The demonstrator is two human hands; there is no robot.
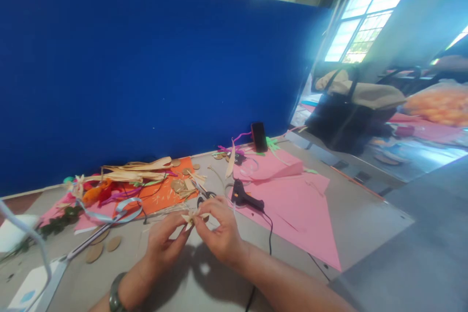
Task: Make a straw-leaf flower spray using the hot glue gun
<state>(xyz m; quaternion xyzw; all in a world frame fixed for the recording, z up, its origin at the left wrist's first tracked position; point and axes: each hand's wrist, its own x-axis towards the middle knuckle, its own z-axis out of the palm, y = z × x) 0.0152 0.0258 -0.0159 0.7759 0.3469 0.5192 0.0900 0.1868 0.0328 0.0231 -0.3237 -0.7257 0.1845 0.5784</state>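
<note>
A small cream-coloured flower with pointed petals (189,219) is pinched between my two hands, low in the middle of the view. My left hand (166,239) grips its left side with thumb and fingertips. On its right side the thumb and forefinger of my right hand (221,231) close on the petals. The fingers hide part of the flower. Just beyond the hands lie scissors (206,195), partly covered by my right hand. A black glue gun (245,197) rests on pink paper (285,204) to the right, its cord trailing toward me.
Orange paper (157,207) holds dried husk strips (135,175) and cardboard discs. More cardboard discs (94,252) lie at left, near a light blue ribbon (127,209) and a white-based stand (38,285). A phone (259,137) leans near the blue partition (153,68). A black bag (340,119) stands right.
</note>
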